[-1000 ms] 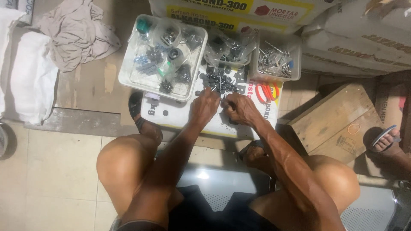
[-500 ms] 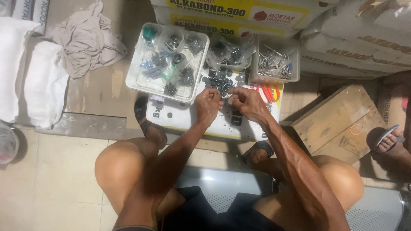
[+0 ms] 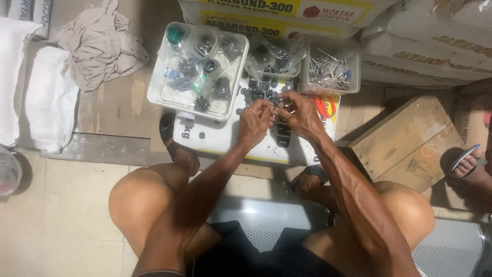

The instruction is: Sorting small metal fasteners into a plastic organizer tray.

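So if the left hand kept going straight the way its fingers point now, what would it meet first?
The left hand points up and slightly right, toward the right hand. It would likely first meet the pile of small dark parts just beyond its fingertips, then the clear bags of parts; depth is unclear.

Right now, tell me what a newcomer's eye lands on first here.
First, the left hand and right hand, fingertips pinched together over a pile of small dark parts on a white sack. Behind them sits a white tray of bagged hardware, with a tub of metal screws and orange-handled scissors at right.
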